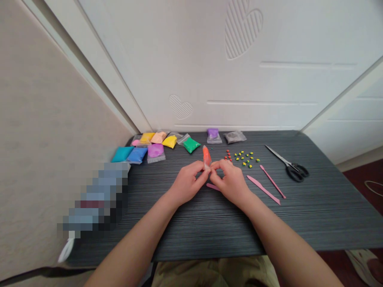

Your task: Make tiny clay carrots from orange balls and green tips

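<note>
My left hand (pixel 189 181) and right hand (pixel 229 180) both pinch the near end of the orange packet (pixel 206 155), which points to twelve o'clock. The green packet (pixel 190 144) lies at eleven o'clock from my hands, the black-handled scissors (pixel 287 163) at three.

Dark grey desk (pixel 203 231), fine streaked grain, spreading from centre to 6 o'clock; rounded far corner towards 3. Broad white panel (pixel 179 52) upright behind it at 12. Heart relief, large (pixel 243 32), ribbed, at 1; small heart relief (pixel 181 107) just short of 12, nearer centre. Horizontal grooves (pixel 305 64) at 2. White trim (pixel 92 56) slants down at 10. Beige wall (pixel 38 119) at 9. Second white panel (pixel 356 107) towards 3; dark red floor (pixel 362 175) below it. Light soft, fairly even.
</note>
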Motion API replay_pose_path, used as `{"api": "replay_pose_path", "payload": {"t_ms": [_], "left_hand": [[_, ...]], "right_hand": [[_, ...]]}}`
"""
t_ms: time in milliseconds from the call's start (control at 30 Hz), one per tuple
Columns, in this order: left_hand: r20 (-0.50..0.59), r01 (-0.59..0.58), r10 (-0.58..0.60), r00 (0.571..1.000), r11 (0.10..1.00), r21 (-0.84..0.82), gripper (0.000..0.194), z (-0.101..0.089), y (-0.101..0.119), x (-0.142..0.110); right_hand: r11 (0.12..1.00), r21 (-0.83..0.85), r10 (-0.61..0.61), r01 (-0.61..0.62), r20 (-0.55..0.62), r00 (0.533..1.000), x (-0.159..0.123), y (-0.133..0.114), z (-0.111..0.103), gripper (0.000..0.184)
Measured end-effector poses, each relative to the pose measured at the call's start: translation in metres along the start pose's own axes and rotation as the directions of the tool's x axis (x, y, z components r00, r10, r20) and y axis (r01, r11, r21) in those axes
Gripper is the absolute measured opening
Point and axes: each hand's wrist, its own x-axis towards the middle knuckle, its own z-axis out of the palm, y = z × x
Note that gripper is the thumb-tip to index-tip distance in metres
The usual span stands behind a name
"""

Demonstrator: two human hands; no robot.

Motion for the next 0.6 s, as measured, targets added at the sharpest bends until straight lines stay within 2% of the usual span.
{"api": "replay_pose_path", "payload": {"t_ms": [133,200,333,467,533,600], "left_hand": [[0.040,-0.028,0.029,0.999,0.999,-0.026,0.017,0.003,0.004,-0.001],[0.025,-0.026,0.027,0.999,0.999,-0.036,0.017,0.003,0.004,-0.001],[-0.097,0.003,-0.001,0.995,1.000,0.023,0.014,0.003,-0.003,-0.001],[-0.274,0.063,-0.011,0.962,0.981,0.182,0.014,0.008,-0.009,0.001],[-0.311,0.073,0.004,0.950,0.969,0.236,0.018,0.011,-0.010,0.001],[-0.298,0.035,0.035,0.954,0.973,0.228,0.020,0.012,-0.011,0.000]], "right_hand": [[0.999,0.022,0.038,-0.037,-0.053,0.998,0.002,0.004,-0.004,0.003],[0.998,0.036,0.047,-0.045,-0.066,0.997,0.003,0.004,-0.007,0.004],[0.998,0.047,0.048,-0.044,-0.066,0.997,0.003,0.003,-0.008,0.005],[0.996,0.060,0.075,-0.069,-0.105,0.992,0.003,0.005,-0.003,0.004],[0.994,0.080,0.087,-0.078,-0.114,0.990,0.003,0.006,-0.001,0.004],[0.990,0.117,0.096,-0.083,-0.109,0.989,0.003,0.005,0.000,0.005]]}}
